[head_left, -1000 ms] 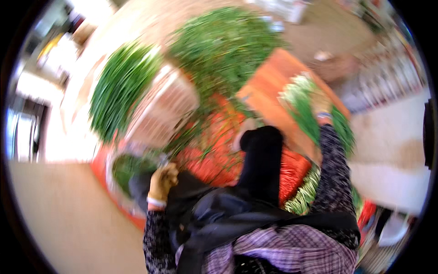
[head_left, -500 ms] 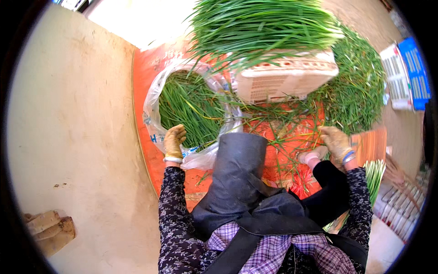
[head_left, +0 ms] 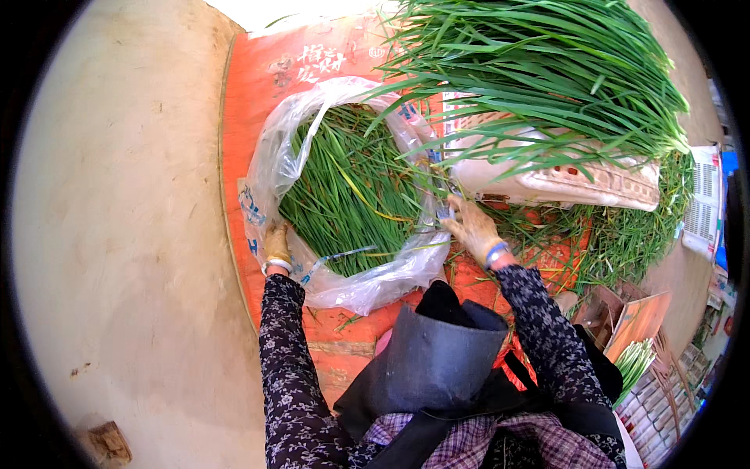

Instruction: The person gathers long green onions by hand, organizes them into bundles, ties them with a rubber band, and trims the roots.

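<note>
Orange matting bears the plastic bag between both hands.

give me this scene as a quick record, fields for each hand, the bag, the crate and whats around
left hand: gloved, at the left side of the plastic bag; grip unclear
right hand: gloved, at the bag's right rim; grip unclear
bag: clear with blue print, mouth open, holding long green leaves
crate: whitish, right of the bag, with a large green bundle on top
under the bag: orange sheet
right side: loose green scraps, orange-brown board
</note>
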`<action>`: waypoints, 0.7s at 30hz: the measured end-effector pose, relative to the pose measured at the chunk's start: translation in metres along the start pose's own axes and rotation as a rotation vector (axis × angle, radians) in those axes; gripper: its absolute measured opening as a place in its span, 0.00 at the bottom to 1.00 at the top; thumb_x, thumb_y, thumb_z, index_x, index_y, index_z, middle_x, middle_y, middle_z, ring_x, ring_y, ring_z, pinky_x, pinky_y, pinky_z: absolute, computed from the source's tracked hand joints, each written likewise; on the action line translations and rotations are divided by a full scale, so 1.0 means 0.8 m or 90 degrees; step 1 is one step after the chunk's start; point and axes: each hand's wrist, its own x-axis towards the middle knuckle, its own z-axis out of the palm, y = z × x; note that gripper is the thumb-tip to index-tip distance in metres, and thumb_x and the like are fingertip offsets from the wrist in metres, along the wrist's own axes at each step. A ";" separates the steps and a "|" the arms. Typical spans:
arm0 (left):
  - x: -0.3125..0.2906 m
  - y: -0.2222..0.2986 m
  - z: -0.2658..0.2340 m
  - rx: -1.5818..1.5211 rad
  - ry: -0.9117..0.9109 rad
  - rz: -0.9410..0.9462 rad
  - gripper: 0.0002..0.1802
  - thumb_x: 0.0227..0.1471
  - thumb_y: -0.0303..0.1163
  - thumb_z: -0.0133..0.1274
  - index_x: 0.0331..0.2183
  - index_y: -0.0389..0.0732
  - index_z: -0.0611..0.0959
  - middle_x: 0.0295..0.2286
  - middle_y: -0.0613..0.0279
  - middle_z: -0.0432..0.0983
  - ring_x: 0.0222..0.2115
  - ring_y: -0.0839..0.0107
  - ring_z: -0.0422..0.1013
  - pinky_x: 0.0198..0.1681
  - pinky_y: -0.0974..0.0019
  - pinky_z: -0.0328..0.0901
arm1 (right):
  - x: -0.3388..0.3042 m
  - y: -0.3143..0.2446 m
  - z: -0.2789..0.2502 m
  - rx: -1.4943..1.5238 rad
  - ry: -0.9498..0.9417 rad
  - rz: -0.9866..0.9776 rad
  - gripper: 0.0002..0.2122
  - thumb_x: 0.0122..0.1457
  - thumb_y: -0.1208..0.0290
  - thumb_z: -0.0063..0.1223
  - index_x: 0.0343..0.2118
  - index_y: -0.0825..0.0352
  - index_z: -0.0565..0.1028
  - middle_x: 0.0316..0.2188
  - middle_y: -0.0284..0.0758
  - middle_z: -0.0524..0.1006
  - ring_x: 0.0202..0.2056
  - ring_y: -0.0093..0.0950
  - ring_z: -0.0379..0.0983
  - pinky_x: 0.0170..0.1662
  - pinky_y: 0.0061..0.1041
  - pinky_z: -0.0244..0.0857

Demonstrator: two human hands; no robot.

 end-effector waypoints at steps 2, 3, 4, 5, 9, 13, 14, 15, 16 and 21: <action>-0.016 0.024 0.075 -0.004 -0.119 -0.130 0.37 0.51 0.44 0.56 0.55 0.30 0.68 0.50 0.53 0.70 0.48 0.65 0.68 0.49 0.68 0.62 | 0.042 0.031 0.017 -0.046 -0.013 0.180 0.31 0.54 0.52 0.56 0.55 0.67 0.63 0.46 0.49 0.73 0.49 0.46 0.69 0.52 0.38 0.63; -0.016 0.017 0.065 -0.023 -0.080 -0.092 0.38 0.50 0.45 0.57 0.56 0.32 0.67 0.50 0.54 0.70 0.45 0.65 0.69 0.46 0.66 0.63 | 0.062 0.015 0.032 -0.006 -0.007 0.167 0.32 0.52 0.51 0.57 0.55 0.67 0.63 0.46 0.50 0.73 0.49 0.46 0.69 0.53 0.38 0.63; -0.011 0.003 0.050 -0.040 -0.036 -0.051 0.39 0.50 0.46 0.58 0.57 0.34 0.67 0.50 0.55 0.71 0.43 0.64 0.69 0.43 0.65 0.65 | 0.081 -0.006 0.046 0.037 -0.003 0.150 0.34 0.51 0.50 0.58 0.55 0.67 0.63 0.46 0.51 0.73 0.49 0.47 0.69 0.53 0.39 0.63; -0.012 -0.006 0.055 -0.057 -0.012 -0.014 0.40 0.49 0.47 0.59 0.57 0.35 0.66 0.50 0.56 0.71 0.41 0.63 0.69 0.40 0.63 0.66 | 0.092 -0.010 0.061 0.070 0.006 0.150 0.35 0.49 0.49 0.60 0.55 0.67 0.63 0.46 0.52 0.72 0.50 0.47 0.68 0.53 0.39 0.62; -0.005 -0.015 0.074 -0.126 0.024 0.082 0.35 0.48 0.37 0.60 0.53 0.28 0.68 0.49 0.51 0.70 0.46 0.64 0.68 0.53 0.66 0.60 | 0.125 -0.013 0.112 0.159 -0.019 0.216 0.34 0.48 0.48 0.59 0.51 0.70 0.66 0.46 0.52 0.72 0.49 0.48 0.68 0.52 0.39 0.63; -0.028 0.016 0.084 -0.382 -0.067 -0.068 0.24 0.49 0.33 0.58 0.46 0.30 0.76 0.40 0.58 0.76 0.41 0.65 0.70 0.49 0.65 0.63 | 0.123 -0.037 0.148 0.178 -0.172 0.145 0.22 0.52 0.56 0.54 0.43 0.70 0.72 0.40 0.51 0.73 0.47 0.48 0.67 0.50 0.40 0.61; -0.022 0.015 0.087 -0.348 -0.088 -0.009 0.19 0.50 0.29 0.55 0.44 0.31 0.77 0.38 0.60 0.77 0.39 0.67 0.72 0.47 0.64 0.65 | 0.119 -0.027 0.159 0.221 -0.134 0.116 0.19 0.55 0.60 0.51 0.44 0.70 0.72 0.38 0.51 0.73 0.46 0.48 0.68 0.50 0.41 0.61; -0.020 0.018 0.069 -0.103 -0.135 0.134 0.17 0.52 0.24 0.50 0.44 0.30 0.78 0.39 0.57 0.77 0.40 0.65 0.72 0.48 0.64 0.65 | 0.104 -0.018 0.164 0.098 -0.128 -0.053 0.13 0.57 0.64 0.48 0.39 0.68 0.74 0.38 0.49 0.73 0.45 0.45 0.69 0.48 0.41 0.63; -0.022 0.018 0.063 0.000 -0.175 0.209 0.18 0.53 0.25 0.49 0.47 0.30 0.76 0.42 0.55 0.76 0.42 0.65 0.71 0.50 0.64 0.65 | 0.093 -0.023 0.170 -0.017 -0.100 -0.223 0.10 0.59 0.69 0.45 0.35 0.67 0.77 0.38 0.47 0.74 0.44 0.42 0.70 0.47 0.41 0.64; -0.086 -0.020 0.007 -0.167 -0.270 -0.002 0.22 0.57 0.35 0.47 0.50 0.33 0.74 0.47 0.57 0.72 0.46 0.64 0.69 0.50 0.64 0.65 | -0.024 -0.025 0.215 0.045 -0.574 -0.006 0.15 0.59 0.57 0.45 0.33 0.66 0.75 0.30 0.41 0.77 0.35 0.39 0.74 0.38 0.40 0.66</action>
